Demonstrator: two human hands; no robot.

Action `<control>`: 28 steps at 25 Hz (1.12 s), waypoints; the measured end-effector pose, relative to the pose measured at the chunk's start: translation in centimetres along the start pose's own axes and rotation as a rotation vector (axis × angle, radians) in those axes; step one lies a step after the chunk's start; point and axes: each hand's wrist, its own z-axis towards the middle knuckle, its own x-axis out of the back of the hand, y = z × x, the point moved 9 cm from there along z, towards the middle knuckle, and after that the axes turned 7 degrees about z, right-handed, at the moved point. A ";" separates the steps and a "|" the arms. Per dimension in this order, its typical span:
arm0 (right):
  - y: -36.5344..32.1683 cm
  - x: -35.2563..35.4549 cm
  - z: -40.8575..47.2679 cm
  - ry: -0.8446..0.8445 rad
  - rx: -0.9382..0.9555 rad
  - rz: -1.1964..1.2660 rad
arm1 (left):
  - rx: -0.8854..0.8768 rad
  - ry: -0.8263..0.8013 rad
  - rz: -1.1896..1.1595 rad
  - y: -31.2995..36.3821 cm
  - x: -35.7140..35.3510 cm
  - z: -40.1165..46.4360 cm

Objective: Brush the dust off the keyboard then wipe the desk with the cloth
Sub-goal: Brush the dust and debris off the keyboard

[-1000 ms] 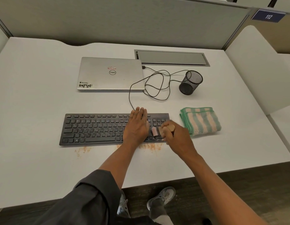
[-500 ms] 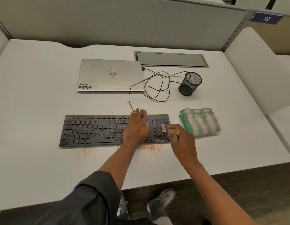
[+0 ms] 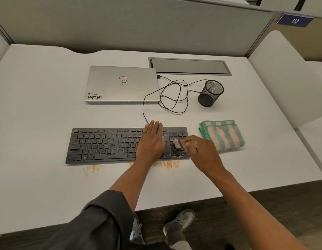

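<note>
Black keyboard [image 3: 106,144] flat on white desk [image 3: 39,109]; left hand [image 3: 152,141] pressed on keys, fingers straight; right hand [image 3: 201,153] gripping small brush [image 3: 181,144] over number pad; striped cloth [image 3: 222,135] folded just right.

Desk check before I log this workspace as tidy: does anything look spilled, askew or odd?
Yes. Orange-brown powder is smeared on the white desk along the keyboard's near edge, with a second patch further left. The keyboard cable lies in loose tangled loops beside the laptop.
</note>
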 end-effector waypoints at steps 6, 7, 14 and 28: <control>0.3 -1.9 -0.4 -0.165 -0.004 -0.034 | -0.004 0.003 -0.004 0.1 0.0 -0.1; 0.6 -1.7 -0.4 -0.203 -0.028 -0.021 | -0.003 0.006 -0.002 0.0 0.0 -0.1; -0.2 -0.7 1.2 -0.182 -0.071 0.136 | -0.004 0.004 -0.012 0.0 0.0 -0.1; 1.6 0.9 0.6 -0.124 0.006 -0.094 | 0.002 -0.020 0.010 0.1 0.2 -0.1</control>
